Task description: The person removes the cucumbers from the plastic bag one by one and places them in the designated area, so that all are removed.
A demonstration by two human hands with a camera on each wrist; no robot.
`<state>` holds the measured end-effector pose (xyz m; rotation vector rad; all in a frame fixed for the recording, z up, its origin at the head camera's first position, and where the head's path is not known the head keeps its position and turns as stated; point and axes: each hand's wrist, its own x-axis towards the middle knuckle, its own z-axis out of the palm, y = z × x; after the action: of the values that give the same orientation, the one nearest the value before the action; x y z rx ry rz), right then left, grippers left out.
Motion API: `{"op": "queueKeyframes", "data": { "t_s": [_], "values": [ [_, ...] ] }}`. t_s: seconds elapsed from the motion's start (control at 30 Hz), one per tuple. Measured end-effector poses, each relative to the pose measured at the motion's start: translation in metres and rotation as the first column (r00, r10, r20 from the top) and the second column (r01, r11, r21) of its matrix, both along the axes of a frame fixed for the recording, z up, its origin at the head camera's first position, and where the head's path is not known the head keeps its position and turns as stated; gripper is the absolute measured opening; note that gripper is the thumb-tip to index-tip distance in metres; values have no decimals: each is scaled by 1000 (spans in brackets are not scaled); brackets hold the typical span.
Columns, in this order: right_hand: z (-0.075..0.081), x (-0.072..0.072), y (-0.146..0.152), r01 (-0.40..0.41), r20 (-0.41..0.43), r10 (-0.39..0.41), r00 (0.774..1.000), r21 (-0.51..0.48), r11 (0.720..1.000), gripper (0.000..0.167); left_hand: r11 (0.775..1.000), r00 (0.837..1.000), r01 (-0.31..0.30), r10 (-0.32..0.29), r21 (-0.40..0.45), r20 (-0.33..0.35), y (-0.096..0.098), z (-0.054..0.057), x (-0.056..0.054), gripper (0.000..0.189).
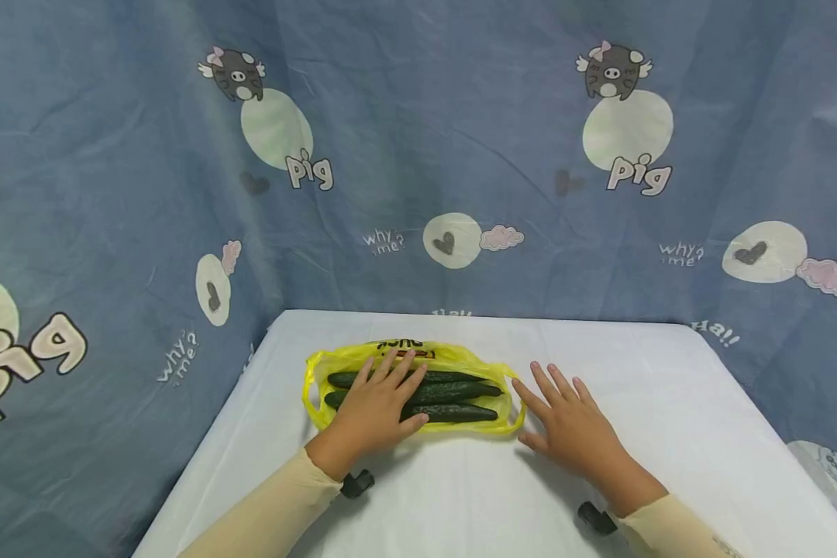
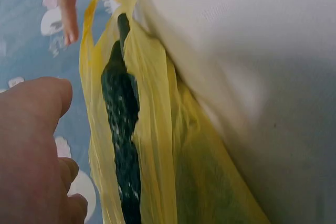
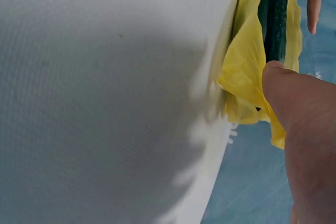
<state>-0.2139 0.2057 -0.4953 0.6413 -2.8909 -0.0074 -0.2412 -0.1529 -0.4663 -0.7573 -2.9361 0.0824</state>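
On the white table lies a yellow plastic bag point(image 1: 460, 356), its mouth spread wide toward me. Three dark green cucumbers point(image 1: 453, 393) show inside it, side by side and lengthwise. My left hand point(image 1: 373, 407) is spread over the left part of the bag, covering the cucumbers' left portions in the head view. At the bag's right end, my right hand point(image 1: 575, 426) has its fingers straight and apart, with its fingertips close by the handle loop. In the left wrist view a bumpy cucumber point(image 2: 121, 124) shows between the yellow folds, beside my left thumb point(image 2: 47, 98).
The white tabletop point(image 1: 474, 496) carries the bag near its far side. A blue curtain point(image 1: 404, 139) with pig prints hangs behind the table and along its left. Each wrist wears a small black camera mount, such as the one by the right sleeve point(image 1: 596, 518).
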Motion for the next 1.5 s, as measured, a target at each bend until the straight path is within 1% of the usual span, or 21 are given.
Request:
{"op": "queueKeyframes", "data": {
  "t_s": [0.17, 0.27, 0.43, 0.57, 0.7, 0.73, 0.83, 0.93, 1.03, 1.13, 1.17, 1.23, 1.27, 1.4, 1.5],
  "values": [
    [-3, 3, -2, -1, 3, 1, 1000, -10, 1000, 90, 999, 1000, -24, 25, 24, -2, -6, 2, 4, 87],
    [-2, 4, -2, 7, -2, -7, 1000, -21, 1000, 90, 997, 999, -31, 32, 71, -24, -9, 3, 5, 86],
    [0, 3, -7, 3, -8, -4, 1000, -47, 999, 90, 991, 995, -48, 59, 128, -84, -16, 3, 8, 82],
    [-3, 1, -12, -7, -1, 7, 1000, -62, 998, 88, 992, 991, -60, 72, 110, -114, -23, 0, 11, 80],
    [-5, 0, -15, 4, -6, -4, 1000, -65, 998, 87, 993, 989, -72, 84, 96, -125, -27, -5, 12, 80],
    [-5, 0, -15, 6, -10, -6, 1000, -70, 998, 86, 992, 988, -72, 86, 106, -127, -28, -6, 13, 80],
    [-5, -1, -16, 9, -11, -10, 1000, -97, 995, 86, 987, 982, -71, 94, 141, -163, -30, -8, 15, 78],
    [-5, -2, -19, -2, 6, 2, 1000, -141, 990, 86, 977, 965, -84, 128, 196, -227, -32, -9, 17, 72],
    [-7, 0, -20, -7, 11, 10, 1000, -173, 985, 85, 957, 945, -110, 184, 268, -272, -34, -10, 21, 63],
    [-10, 2, -20, 0, 11, 3, 1000, -186, 983, 85, 935, 933, -129, 228, 331, -280, -35, -12, 23, 58],
    [-10, 2, -21, 1, 11, 1, 1000, -182, 983, 85, 924, 929, -137, 245, 356, -277, -36, -13, 24, 56],
    [-9, 2, -23, -7, 2, 7, 1000, -189, 982, 85, 901, 917, -158, 286, 404, -280, -39, -13, 24, 53],
    [-9, 2, -25, -8, 4, 8, 1000, -195, 981, 84, 886, 908, -170, 311, 432, -280, -41, -13, 23, 52],
    [-6, -3, -33, -8, -9, 6, 1000, -216, 976, 84, 813, 870, -230, 418, 535, -263, -48, -11, 19, 48],
    [-6, -4, -40, -6, 2, 6, 1000, -228, 974, 83, 752, 847, -300, 493, 587, -199, -55, -16, 19, 50]
  ]
}}
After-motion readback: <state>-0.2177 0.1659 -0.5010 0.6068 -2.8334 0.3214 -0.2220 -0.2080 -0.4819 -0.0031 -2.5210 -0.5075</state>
